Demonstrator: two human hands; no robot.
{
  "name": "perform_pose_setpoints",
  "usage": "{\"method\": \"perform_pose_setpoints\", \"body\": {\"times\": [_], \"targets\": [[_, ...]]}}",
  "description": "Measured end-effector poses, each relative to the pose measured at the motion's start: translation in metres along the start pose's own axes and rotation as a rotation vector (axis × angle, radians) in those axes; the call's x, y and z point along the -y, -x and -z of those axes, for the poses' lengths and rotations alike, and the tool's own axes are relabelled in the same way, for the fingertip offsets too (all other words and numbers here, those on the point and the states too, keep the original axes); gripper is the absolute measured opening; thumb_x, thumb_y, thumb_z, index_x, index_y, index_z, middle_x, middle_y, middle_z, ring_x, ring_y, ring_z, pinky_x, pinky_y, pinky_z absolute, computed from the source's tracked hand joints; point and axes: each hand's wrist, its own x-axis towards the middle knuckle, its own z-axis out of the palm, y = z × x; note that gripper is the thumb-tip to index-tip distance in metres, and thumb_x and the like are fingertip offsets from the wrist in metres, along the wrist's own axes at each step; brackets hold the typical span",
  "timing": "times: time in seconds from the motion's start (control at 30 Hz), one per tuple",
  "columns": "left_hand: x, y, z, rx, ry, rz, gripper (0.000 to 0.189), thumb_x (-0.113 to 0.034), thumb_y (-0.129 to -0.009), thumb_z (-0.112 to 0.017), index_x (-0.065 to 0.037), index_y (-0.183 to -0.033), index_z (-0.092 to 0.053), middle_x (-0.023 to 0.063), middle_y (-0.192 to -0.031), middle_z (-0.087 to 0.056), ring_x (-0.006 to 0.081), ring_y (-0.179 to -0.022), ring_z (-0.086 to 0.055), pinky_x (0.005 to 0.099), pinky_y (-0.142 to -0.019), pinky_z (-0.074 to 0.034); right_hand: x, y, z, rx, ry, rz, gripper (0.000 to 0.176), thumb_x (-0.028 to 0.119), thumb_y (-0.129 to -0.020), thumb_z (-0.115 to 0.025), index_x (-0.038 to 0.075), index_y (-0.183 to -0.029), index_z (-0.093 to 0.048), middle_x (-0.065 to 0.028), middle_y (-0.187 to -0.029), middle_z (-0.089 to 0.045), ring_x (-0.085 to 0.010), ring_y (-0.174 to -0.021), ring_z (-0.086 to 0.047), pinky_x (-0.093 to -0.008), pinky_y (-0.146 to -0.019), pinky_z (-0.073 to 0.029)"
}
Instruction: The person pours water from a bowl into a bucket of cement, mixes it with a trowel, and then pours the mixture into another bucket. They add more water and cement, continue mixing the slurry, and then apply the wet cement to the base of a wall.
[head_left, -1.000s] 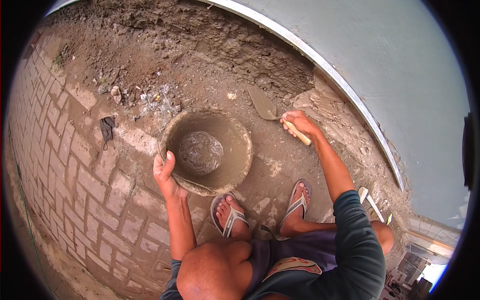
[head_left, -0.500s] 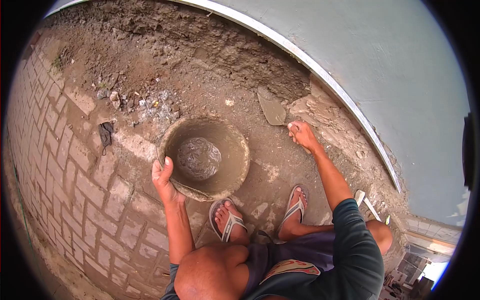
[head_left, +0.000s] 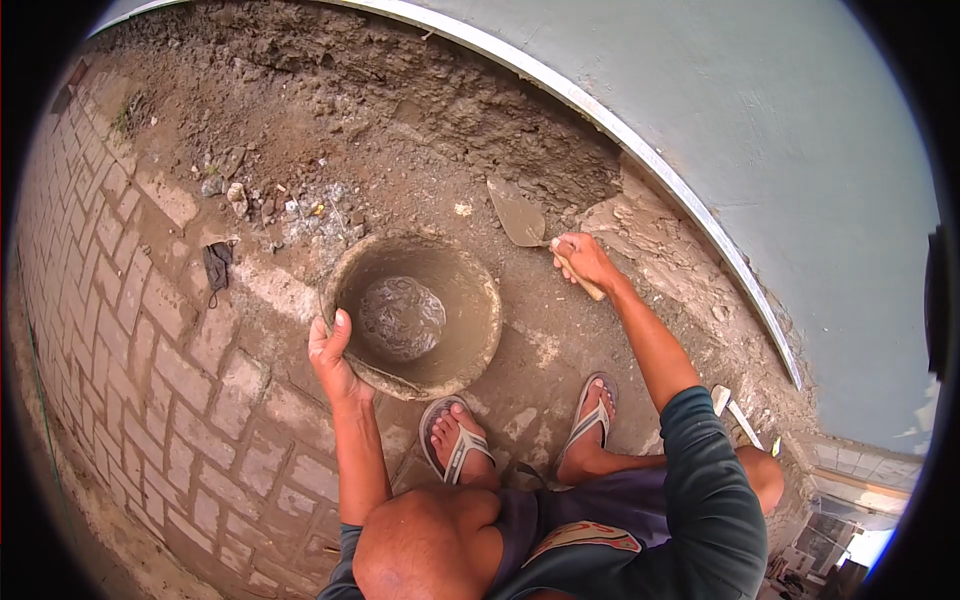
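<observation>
My left hand (head_left: 335,358) grips the left rim of a round, mortar-smeared bucket (head_left: 470,290), thumb on the rim and fingers outside. Wet grey liquid (head_left: 402,317) lies at the bottom of the bucket. To the upper right, my right hand (head_left: 588,262) is closed round the wooden handle of a trowel (head_left: 519,216). The blade points up and left, above the ground just beyond the bucket's right side, and looks bare.
A grey wall (head_left: 800,170) with a white strip (head_left: 680,185) along its base curves round the upper right. Rubble (head_left: 240,195) and a dark cloth (head_left: 217,264) lie left of the bucket. Brick paving (head_left: 190,370) spans the left. My sandalled feet (head_left: 459,440) are below the bucket.
My right hand has moved left with the trowel, bringing the blade closer to the bucket, and more of the handle now shows. My left hand stays on the rim.
</observation>
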Motion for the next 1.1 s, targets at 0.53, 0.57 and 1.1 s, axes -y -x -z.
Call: {"method": "perform_pose_setpoints", "body": {"times": [0.53,0.57,1.1], "targets": [[-0.004,0.005,-0.01,-0.033,0.051,0.006,0.026,-0.008,-0.091,-0.07,-0.001,-0.113,-0.057,0.0119,-0.108,-0.067,0.0209,-0.089,-0.067,0.0356,-0.08,-0.057,-0.003,0.017,0.009,-0.182,0.012,0.103,0.04,0.034,-0.099,-0.056,-0.004,-0.109,-0.064,-0.0065,-0.079,-0.063,-0.0122,-0.06,-0.057,-0.0312,-0.057,-0.048],[-0.004,0.005,-0.012,-0.026,0.055,0.016,0.026,-0.008,-0.091,-0.07,-0.001,-0.113,-0.057,0.0119,-0.108,-0.067,0.0209,-0.089,-0.067,0.0356,-0.08,-0.057,-0.002,0.024,0.012,-0.201,0.01,0.145,0.041,0.034,-0.099,-0.057,-0.005,-0.112,-0.063,-0.0066,-0.08,-0.064,-0.0124,-0.061,-0.058,-0.0315,-0.059,-0.048],[0.002,0.018,-0.049,-0.023,-0.064,0.01,0.036,0.003,-0.086,-0.066,0.001,-0.121,-0.056,0.013,-0.11,-0.067,0.0236,-0.091,-0.068,0.0374,-0.079,-0.058,0.067,0.164,0.108,0.21,-0.444,-0.094,0.036,0.032,-0.102,-0.055,-0.004,-0.104,-0.061,-0.0076,-0.072,-0.061,-0.011,-0.05,-0.055,-0.0251,-0.04,-0.044]]}}
